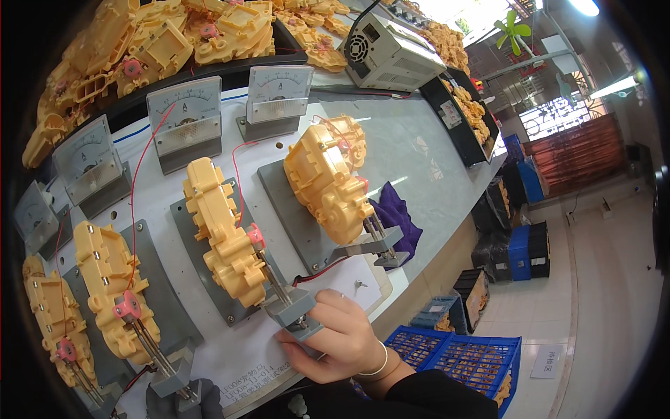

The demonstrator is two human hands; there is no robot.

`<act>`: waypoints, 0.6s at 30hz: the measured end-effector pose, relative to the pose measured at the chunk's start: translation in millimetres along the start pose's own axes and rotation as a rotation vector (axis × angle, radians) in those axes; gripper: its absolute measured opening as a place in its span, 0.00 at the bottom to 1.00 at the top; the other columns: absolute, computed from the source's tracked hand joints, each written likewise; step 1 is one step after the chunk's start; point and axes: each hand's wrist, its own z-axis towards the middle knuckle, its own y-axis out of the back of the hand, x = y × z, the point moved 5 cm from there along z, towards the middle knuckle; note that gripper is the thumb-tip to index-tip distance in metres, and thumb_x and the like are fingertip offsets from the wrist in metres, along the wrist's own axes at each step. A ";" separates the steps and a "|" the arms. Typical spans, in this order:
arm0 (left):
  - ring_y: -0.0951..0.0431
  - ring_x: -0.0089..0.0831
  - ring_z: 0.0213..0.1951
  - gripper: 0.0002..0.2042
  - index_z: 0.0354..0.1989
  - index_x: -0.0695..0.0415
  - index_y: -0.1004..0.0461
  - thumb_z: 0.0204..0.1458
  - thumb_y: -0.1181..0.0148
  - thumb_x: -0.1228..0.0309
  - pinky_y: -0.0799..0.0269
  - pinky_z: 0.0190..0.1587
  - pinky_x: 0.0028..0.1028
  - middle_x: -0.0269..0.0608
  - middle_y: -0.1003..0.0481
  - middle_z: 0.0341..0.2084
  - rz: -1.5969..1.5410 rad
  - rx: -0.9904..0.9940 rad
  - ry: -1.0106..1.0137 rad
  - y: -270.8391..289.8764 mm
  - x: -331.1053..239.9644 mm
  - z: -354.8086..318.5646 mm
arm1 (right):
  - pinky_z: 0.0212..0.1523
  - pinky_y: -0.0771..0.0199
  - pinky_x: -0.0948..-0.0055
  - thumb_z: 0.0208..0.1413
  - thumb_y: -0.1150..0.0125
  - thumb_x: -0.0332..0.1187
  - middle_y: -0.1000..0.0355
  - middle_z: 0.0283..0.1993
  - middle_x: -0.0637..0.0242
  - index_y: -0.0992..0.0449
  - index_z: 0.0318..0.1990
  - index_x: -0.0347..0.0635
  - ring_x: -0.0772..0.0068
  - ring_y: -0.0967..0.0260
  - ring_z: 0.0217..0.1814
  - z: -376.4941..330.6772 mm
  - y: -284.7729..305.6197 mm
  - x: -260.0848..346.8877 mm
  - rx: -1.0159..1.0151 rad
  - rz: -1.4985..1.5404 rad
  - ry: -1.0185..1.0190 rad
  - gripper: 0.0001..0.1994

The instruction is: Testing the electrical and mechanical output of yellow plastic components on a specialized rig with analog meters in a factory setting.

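My right hand [342,342], with a light bangle at the wrist, reaches in from the lower edge. Its fingers and thumb close around the grey block [289,314] at the near end of a test fixture. Metal rods run from that block toward a yellow plastic gear housing [227,234], which lies on a grey base plate [209,262]. A pink part [256,236] with a red wire sits beside the housing. Similar fixtures hold a yellow housing [115,286] to the left and another housing [328,178] to the right. My left hand does not show.
Several analog meters [185,122] stand behind the fixtures. Yellow housings [160,42] are heaped at the back left. A purple cloth [398,220] lies by the right fixture, a dark grey cloth-like thing [185,401] at lower left. Blue crates [474,356] stand on the floor.
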 end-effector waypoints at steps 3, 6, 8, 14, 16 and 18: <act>0.22 0.51 0.35 0.05 0.32 0.54 0.19 0.56 0.36 0.67 0.25 0.39 0.42 0.45 0.20 0.29 -0.014 0.019 -0.011 -1.5 -1.9 1.6 | 0.27 0.35 0.68 0.35 0.32 0.23 0.37 0.25 0.64 0.25 0.27 0.38 0.62 0.37 0.26 -1.1 0.4 -0.5 0.002 0.000 -0.005 0.09; 0.23 0.47 0.36 0.06 0.31 0.55 0.20 0.54 0.33 0.67 0.26 0.39 0.42 0.44 0.21 0.29 -0.026 -0.009 0.017 -3.3 -3.7 -2.8 | 0.26 0.37 0.68 0.34 0.32 0.22 0.37 0.25 0.64 0.25 0.27 0.38 0.63 0.38 0.25 -1.1 -0.3 -1.4 0.005 -0.008 0.009 0.09; 0.28 0.46 0.39 0.09 0.31 0.55 0.24 0.39 0.36 0.77 0.34 0.43 0.43 0.45 0.27 0.32 0.029 -0.005 0.122 -5.4 -0.4 -8.9 | 0.23 0.40 0.68 0.34 0.33 0.22 0.37 0.24 0.65 0.24 0.28 0.38 0.64 0.40 0.23 0.2 -1.0 -0.9 -0.017 -0.028 0.031 0.10; 0.27 0.45 0.34 0.11 0.31 0.56 0.24 0.36 0.33 0.77 0.34 0.37 0.42 0.40 0.26 0.26 0.024 -0.040 0.031 -7.4 0.9 -14.3 | 0.25 0.35 0.70 0.33 0.34 0.21 0.27 0.28 0.63 0.21 0.28 0.38 0.63 0.35 0.23 1.2 -2.6 2.0 -0.030 -0.041 -0.031 0.09; 0.27 0.44 0.34 0.11 0.31 0.56 0.24 0.35 0.32 0.77 0.34 0.37 0.42 0.40 0.26 0.26 0.027 -0.035 -0.005 -7.0 1.3 -11.9 | 0.26 0.34 0.69 0.33 0.34 0.22 0.27 0.29 0.63 0.21 0.28 0.38 0.62 0.34 0.24 1.1 -3.0 3.4 -0.035 -0.042 -0.042 0.09; 0.27 0.43 0.32 0.12 0.31 0.55 0.23 0.35 0.31 0.77 0.34 0.34 0.41 0.39 0.26 0.26 -0.028 -0.013 -0.021 -7.8 1.3 -9.5 | 0.27 0.33 0.69 0.32 0.34 0.22 0.26 0.30 0.62 0.21 0.27 0.39 0.62 0.33 0.25 0.3 -2.9 4.1 -0.040 -0.071 -0.071 0.09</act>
